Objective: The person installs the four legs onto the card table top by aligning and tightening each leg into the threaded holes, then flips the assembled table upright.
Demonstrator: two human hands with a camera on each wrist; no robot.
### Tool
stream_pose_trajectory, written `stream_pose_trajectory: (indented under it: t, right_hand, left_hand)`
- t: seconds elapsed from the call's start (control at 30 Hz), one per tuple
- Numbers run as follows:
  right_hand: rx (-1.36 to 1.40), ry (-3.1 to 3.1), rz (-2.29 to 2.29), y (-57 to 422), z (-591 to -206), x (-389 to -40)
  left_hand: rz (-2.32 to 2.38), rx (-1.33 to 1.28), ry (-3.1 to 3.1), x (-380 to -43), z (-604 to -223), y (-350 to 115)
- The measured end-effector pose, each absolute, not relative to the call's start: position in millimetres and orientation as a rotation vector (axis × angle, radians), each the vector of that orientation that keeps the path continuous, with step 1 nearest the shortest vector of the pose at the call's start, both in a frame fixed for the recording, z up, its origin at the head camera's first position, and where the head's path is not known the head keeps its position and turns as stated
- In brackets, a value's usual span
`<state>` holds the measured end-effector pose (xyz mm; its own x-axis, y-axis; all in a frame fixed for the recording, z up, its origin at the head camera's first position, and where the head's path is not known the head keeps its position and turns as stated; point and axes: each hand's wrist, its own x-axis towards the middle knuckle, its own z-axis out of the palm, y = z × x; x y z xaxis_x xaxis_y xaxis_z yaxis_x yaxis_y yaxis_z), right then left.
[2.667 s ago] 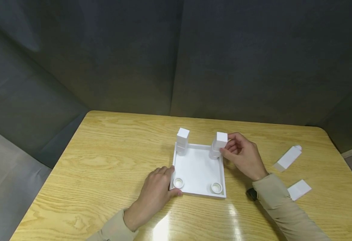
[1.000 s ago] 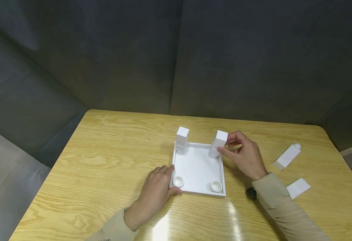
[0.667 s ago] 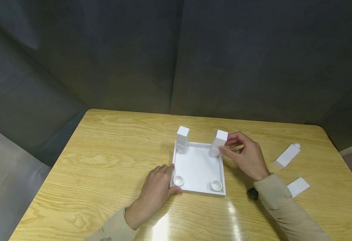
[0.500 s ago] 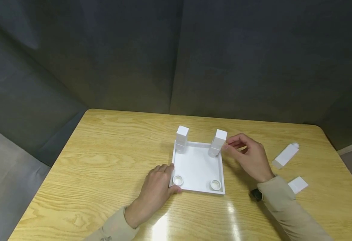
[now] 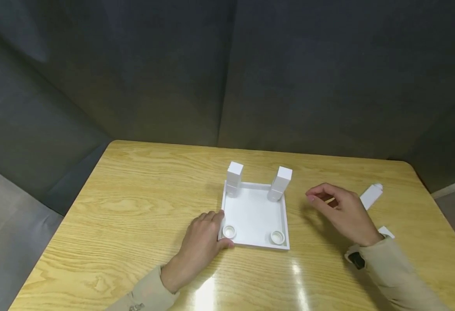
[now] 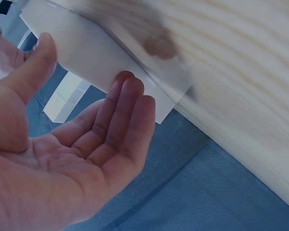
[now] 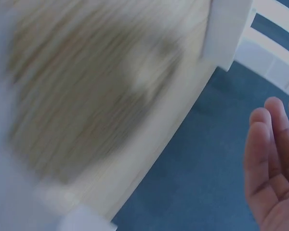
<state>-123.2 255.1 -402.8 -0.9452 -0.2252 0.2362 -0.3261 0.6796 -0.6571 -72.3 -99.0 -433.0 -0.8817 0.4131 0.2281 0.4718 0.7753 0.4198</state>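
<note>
A white square tray-like panel point(image 5: 254, 216) lies on the table, with a white square post point(image 5: 234, 175) standing at its far left corner and another post point(image 5: 281, 180) at the far right. White round sockets point(image 5: 229, 232) sit in both near corners. My left hand point(image 5: 200, 241) holds the near left corner, fingers along the side and thumb at the front edge. The left wrist view shows those fingers point(image 6: 132, 103) against the panel, slightly bent. To the right of the panel, my right hand point(image 5: 344, 214) hovers with loosely bent fingers, holding nothing.
Two loose white posts lie at the right: one farther post point(image 5: 372, 196), partly behind the right hand, and a nearer post point(image 5: 386, 232), mostly hidden by the right arm. Dark cloth point(image 5: 289, 77) hangs behind the wooden table point(image 5: 134, 198).
My right hand has let go of the far right post and moved right and nearer to me, towards the loose posts. That post stands by itself. The left hand stays at the corner.
</note>
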Motion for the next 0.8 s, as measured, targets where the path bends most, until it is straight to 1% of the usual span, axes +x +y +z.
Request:
stream_pose_trajectory:
  t: [0.3,0.8]
  right_hand:
    - [0.503,-2.814,1.023,286,-400,-109]
    - [0.496,-2.921,0.891,315,-401,-93]
  left_hand:
    - [-0.747,-0.711,-2.844,-71,-433,-99]
    - [-0.712,-0.718,-2.834,-72,-434,-99]
